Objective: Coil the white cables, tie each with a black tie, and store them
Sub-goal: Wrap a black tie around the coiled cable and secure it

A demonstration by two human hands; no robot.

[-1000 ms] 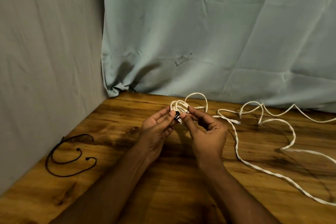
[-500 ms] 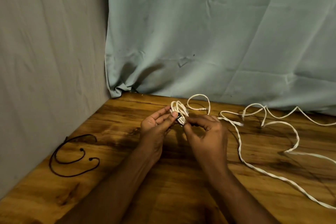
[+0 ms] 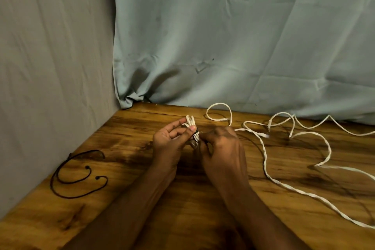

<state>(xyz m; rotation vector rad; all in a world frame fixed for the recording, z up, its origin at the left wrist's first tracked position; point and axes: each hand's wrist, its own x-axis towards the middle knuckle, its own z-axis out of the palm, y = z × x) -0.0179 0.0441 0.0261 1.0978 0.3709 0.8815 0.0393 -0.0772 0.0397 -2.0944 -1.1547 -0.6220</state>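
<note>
**Coil held between both hands; tie going on at mid-bundle**

Wooden table (image 3: pixel 142 199): loose white cables (image 3: pixel 265 160) trail to the right, spare black ties (image 3: pixel 79 180) lie well to the left. Left hand (image 3: pixel 170 144) pinches the coiled white cable (image 3: pixel 191 126), long axis running away from the body. Right hand (image 3: pixel 221 148), curled, pinches the black tie (image 3: pixel 196 132) across it. Judgement: the right hand tightens next.

1. The coiled white cable (image 3: pixel 191 128) is a small tight bundle, held upright between my fingertips above the table.
2. A black tie (image 3: pixel 196 132) wraps its middle.
3. Loose white cables (image 3: pixel 265 154) sprawl in loops to my right.
4. Spare black ties (image 3: pixel 78 176) lie curled at far left.
</note>
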